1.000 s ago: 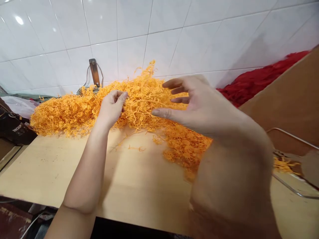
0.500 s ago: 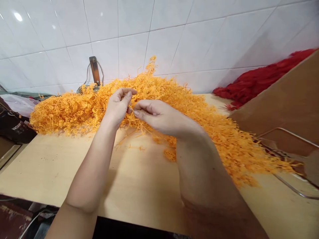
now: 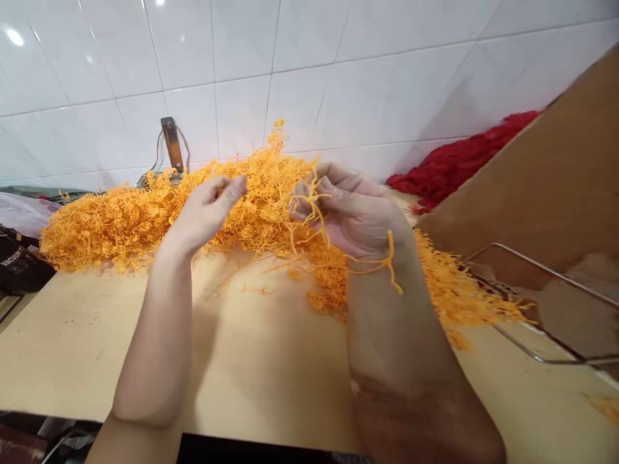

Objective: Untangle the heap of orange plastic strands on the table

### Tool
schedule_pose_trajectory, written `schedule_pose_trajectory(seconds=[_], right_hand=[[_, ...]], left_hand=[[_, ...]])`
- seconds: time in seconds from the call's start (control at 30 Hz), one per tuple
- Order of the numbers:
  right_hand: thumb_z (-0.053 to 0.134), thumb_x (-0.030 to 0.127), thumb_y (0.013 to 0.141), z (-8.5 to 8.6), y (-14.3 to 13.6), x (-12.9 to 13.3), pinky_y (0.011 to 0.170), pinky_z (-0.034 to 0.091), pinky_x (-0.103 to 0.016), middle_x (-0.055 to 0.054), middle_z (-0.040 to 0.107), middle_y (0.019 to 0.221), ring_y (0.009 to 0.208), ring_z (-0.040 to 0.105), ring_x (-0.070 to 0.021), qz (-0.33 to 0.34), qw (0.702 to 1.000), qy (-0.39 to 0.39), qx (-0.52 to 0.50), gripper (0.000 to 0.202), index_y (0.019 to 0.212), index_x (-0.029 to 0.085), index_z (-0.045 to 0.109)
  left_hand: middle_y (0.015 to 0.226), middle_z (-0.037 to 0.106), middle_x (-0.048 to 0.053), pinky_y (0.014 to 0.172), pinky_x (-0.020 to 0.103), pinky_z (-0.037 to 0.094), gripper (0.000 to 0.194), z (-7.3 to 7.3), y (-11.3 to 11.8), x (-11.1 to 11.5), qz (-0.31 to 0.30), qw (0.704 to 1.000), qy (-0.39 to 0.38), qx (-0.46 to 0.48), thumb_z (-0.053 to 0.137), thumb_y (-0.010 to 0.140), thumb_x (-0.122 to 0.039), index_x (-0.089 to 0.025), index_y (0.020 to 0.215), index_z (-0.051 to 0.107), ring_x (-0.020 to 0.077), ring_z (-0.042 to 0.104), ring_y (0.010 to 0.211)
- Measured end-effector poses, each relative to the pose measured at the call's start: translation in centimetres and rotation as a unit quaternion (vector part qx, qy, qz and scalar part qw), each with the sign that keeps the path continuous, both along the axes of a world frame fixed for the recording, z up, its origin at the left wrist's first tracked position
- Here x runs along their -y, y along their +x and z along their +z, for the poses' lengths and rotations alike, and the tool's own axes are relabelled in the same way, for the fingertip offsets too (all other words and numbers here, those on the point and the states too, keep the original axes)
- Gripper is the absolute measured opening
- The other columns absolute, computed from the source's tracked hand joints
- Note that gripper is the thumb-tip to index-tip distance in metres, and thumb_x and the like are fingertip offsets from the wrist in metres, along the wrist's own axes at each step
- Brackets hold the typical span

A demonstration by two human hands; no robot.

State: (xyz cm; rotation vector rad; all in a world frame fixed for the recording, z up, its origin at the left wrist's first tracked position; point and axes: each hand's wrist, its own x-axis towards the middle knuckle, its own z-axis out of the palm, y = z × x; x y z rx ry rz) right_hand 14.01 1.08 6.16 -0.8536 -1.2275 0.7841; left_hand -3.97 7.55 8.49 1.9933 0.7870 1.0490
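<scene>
A long heap of curly orange artificial strands [image 3: 120, 222] lies across the table, against the tiled wall. My right hand [image 3: 355, 209] is turned palm up over the heap's middle, its fingers pinching a small branched orange sprig [image 3: 314, 200] whose thin stems hang across the palm and wrist. To its left, my left hand [image 3: 207, 209] is closed in front of the heap, thumb against the curled fingers; whatever its fingertips may hold is hidden. A few loose orange strands [image 3: 256, 290] lie on the bare wood between my forearms.
A pile of red material [image 3: 464, 161] sits at the back right, behind a leaning brown cardboard piece [image 3: 536, 174]. A bent metal rod [image 3: 546, 267] is in front of the cardboard. Behind the heap stands a tool with an orange-brown handle [image 3: 171, 145]. A black bag [image 3: 22, 264] is at the left.
My hands have moved apart, the right one rightward and turned palm up with the branched sprig now showing. My left hand has shifted left. The camera view has turned slightly right.
</scene>
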Motion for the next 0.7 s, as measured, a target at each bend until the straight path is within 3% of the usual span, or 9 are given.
schedule_pose_trajectory(seconds=[0.1, 0.2, 0.33, 0.43, 0.57, 0.7], right_hand=[[0.059, 0.048, 0.073, -0.1, -0.4, 0.0, 0.06, 0.043, -0.026, 0.002, 0.046, 0.071, 0.064, 0.048, -0.0102, -0.008, 0.998, -0.016, 0.06, 0.028, 0.076, 0.023, 0.047], [0.061, 0.052, 0.073, -0.3, -0.5, -0.2, 0.059, 0.043, -0.026, 0.002, 0.045, 0.069, 0.064, 0.049, -0.0108, 0.001, 0.998, 0.003, 0.061, 0.032, 0.077, 0.024, 0.047], [0.061, 0.062, 0.067, -0.7, 0.5, -0.7, 0.053, 0.036, -0.026, 0.005, 0.034, 0.061, 0.053, 0.037, -0.009, 0.058, 0.998, 0.021, 0.033, 0.043, 0.07, 0.023, 0.042], [0.071, 0.056, 0.059, -0.6, 1.1, -0.7, 0.05, 0.03, -0.024, 0.006, 0.036, 0.061, 0.051, 0.03, -0.0069, 0.104, 0.992, -0.05, 0.054, 0.045, 0.077, 0.023, 0.047], [0.081, 0.038, 0.051, 0.1, 0.0, -0.2, 0.055, 0.034, -0.025, 0.002, 0.048, 0.071, 0.062, 0.042, -0.0101, 0.01, 0.964, -0.129, 0.234, 0.046, 0.083, 0.019, 0.053], [0.069, 0.047, 0.067, 0.3, -1.3, -0.5, 0.058, 0.035, -0.026, 0.001, 0.043, 0.065, 0.062, 0.042, -0.0105, 0.002, 0.97, -0.063, 0.233, 0.035, 0.067, 0.018, 0.051]], left_hand=[[0.082, 0.058, 0.002, 0.071, 0.025, 0.041, 0.036, -0.2, 1.3, 1.6, -0.076, 0.993, 0.048, -0.083, 0.056, 0.077, -0.049, -0.016, 0.091, 0.059, 0.0118, 0.052, 0.079], [0.089, 0.059, 0.002, 0.077, 0.025, 0.04, 0.029, -0.9, 2.0, 1.7, -0.1, 0.987, 0.094, -0.088, 0.057, 0.077, -0.043, -0.017, 0.089, 0.056, 0.0127, 0.052, 0.085], [0.074, 0.05, 0.0, 0.07, 0.024, 0.037, 0.02, -1.3, 2.2, 0.9, -0.057, 0.983, 0.131, -0.113, 0.047, 0.083, -0.03, -0.016, 0.068, 0.045, 0.0102, 0.044, 0.073], [0.067, 0.042, -0.001, 0.064, 0.024, 0.034, 0.024, -1.2, 2.2, 0.7, -0.026, 0.985, 0.127, -0.118, 0.042, 0.086, -0.027, -0.018, 0.065, 0.038, 0.0099, 0.04, 0.068], [0.064, 0.039, -0.001, 0.059, 0.024, 0.032, 0.026, -1.1, 2.3, 0.8, -0.012, 0.99, 0.102, -0.093, 0.039, 0.089, -0.028, -0.019, 0.065, 0.035, 0.0097, 0.038, 0.063], [0.066, 0.043, -0.002, 0.061, 0.023, 0.034, 0.019, -1.3, 2.0, 0.4, -0.002, 0.995, 0.077, -0.059, 0.044, 0.087, -0.031, -0.019, 0.072, 0.04, 0.0094, 0.041, 0.064]])
